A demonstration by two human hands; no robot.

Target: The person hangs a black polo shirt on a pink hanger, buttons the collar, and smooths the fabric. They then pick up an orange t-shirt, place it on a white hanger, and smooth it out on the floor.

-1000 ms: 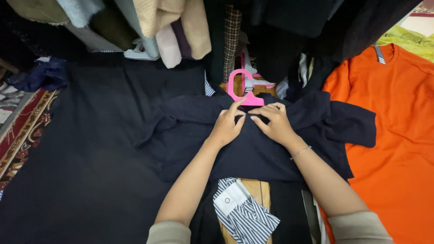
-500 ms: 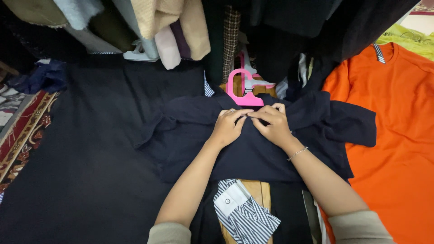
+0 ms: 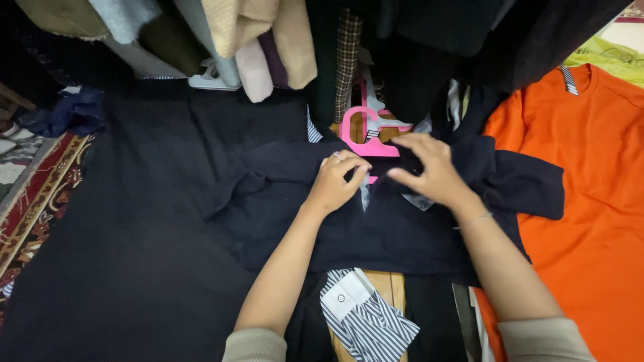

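Head view, looking down. Largest, a black cloth (image 3: 121, 268) spread flat over the surface at left and centre, bordered at far left by a patterned red rug (image 3: 33, 208). At right, an orange shirt (image 3: 590, 201) laid flat, collar toward the top. Along the upper edge, a row of hanging garments (image 3: 255, 40) in beige, grey, pale pink and a dark check. At centre, a dark navy top (image 3: 376, 221) laid front-up on the black cloth, sleeves out to either side, its right sleeve overlapping the orange shirt. At the neck of the top, a pink hanger (image 3: 365, 131), lower part hidden under the fabric. Below the hem, a striped black-and-white shirt cuff (image 3: 365, 315) with a single button, lying on a strip of bare wood. Both forearms reaching up from the lower edge and converging on the neckline. Left hand (image 3: 335, 181), ring on one finger, fingers curled and pinching the navy fabric just beneath the hanger. Right hand (image 3: 429, 171), thin bracelet at the wrist, fingers bent and pressed together on the neckline fabric, gripping it close beside the left hand.
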